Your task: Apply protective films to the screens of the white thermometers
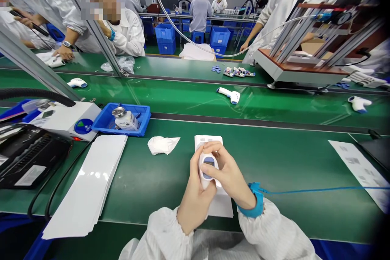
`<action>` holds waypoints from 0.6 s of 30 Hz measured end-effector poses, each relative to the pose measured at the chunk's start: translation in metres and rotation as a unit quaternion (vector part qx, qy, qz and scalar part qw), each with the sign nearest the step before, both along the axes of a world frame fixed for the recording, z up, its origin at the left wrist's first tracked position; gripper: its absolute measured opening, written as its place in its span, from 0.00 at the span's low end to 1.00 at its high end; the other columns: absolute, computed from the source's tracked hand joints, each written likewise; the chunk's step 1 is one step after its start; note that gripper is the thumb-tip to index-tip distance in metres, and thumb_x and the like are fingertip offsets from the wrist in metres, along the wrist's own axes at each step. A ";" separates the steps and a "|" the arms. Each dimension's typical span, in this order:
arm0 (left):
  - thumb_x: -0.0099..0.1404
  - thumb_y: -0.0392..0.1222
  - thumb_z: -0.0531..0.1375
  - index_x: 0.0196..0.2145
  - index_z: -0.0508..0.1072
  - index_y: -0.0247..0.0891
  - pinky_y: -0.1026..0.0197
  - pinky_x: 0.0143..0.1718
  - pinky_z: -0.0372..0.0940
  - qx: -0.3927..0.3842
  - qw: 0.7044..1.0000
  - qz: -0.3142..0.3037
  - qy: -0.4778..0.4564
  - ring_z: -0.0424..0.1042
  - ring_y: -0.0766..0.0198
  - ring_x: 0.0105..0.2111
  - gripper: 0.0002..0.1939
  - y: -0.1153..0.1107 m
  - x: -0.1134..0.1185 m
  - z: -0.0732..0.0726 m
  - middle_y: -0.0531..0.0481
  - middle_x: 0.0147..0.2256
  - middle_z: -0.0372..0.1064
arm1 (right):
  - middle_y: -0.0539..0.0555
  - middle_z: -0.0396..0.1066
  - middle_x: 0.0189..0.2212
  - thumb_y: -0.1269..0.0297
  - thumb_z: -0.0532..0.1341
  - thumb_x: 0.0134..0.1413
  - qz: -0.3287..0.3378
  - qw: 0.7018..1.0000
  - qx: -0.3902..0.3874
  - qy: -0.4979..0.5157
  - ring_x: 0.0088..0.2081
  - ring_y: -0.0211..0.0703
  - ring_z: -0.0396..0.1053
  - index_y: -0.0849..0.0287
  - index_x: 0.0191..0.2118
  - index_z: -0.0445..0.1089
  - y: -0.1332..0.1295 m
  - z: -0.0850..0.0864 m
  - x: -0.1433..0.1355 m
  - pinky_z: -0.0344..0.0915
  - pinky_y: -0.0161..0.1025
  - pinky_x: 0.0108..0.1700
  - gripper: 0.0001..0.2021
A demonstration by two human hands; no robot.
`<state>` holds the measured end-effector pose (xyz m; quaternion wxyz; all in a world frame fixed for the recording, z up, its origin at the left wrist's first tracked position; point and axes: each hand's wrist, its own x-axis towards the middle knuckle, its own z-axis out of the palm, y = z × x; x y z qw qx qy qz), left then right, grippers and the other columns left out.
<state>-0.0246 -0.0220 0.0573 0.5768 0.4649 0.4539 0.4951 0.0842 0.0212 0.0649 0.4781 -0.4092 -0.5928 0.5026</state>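
Observation:
A white handheld device (203, 175) with a blue-rimmed small screen is held between both hands over a sheet of printed paper (224, 207) on the green table. My left hand (195, 199) wraps its left side and lower part. My right hand (230, 172) grips it from the right, with the thumb across the screen area; a blue wrist strap with a cord is on that wrist. A crumpled white cloth or tissue (163, 145) lies to the left of the hands.
A blue tray (122, 132) with a bottle stands at left, near stacked white sheets (88, 183) and a white box (68, 118). White-and-blue devices (234, 96) lie on the green belt (189, 97). Printed paper (356, 166) is at right. People work across the line.

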 end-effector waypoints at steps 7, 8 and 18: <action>0.67 0.47 0.55 0.66 0.41 0.52 0.49 0.64 0.48 -0.085 0.981 0.137 -0.109 0.50 0.52 0.65 0.35 0.036 -0.019 -0.010 0.47 0.65 0.49 | 0.56 0.65 0.51 0.50 0.55 0.60 0.070 0.987 -0.140 -0.019 0.48 0.45 0.67 0.52 0.57 0.56 0.009 -0.020 -0.018 0.64 0.44 0.51 0.23; 0.68 0.50 0.53 0.66 0.42 0.51 0.49 0.65 0.46 -0.084 0.982 0.127 -0.109 0.48 0.52 0.65 0.34 0.042 -0.024 -0.014 0.47 0.65 0.48 | 0.56 0.67 0.48 0.50 0.56 0.60 0.111 0.982 -0.149 -0.025 0.46 0.45 0.68 0.53 0.58 0.56 0.014 -0.025 -0.019 0.65 0.44 0.49 0.24; 0.57 0.52 0.61 0.49 0.72 0.37 0.47 0.61 0.54 -0.094 0.991 0.075 0.057 0.60 0.44 0.59 0.25 0.057 -0.049 -0.076 0.38 0.53 0.69 | 0.57 0.73 0.46 0.63 0.61 0.57 -0.048 0.958 -0.038 -0.279 0.45 0.46 0.71 0.60 0.56 0.63 0.234 -0.056 -0.012 0.65 0.43 0.49 0.21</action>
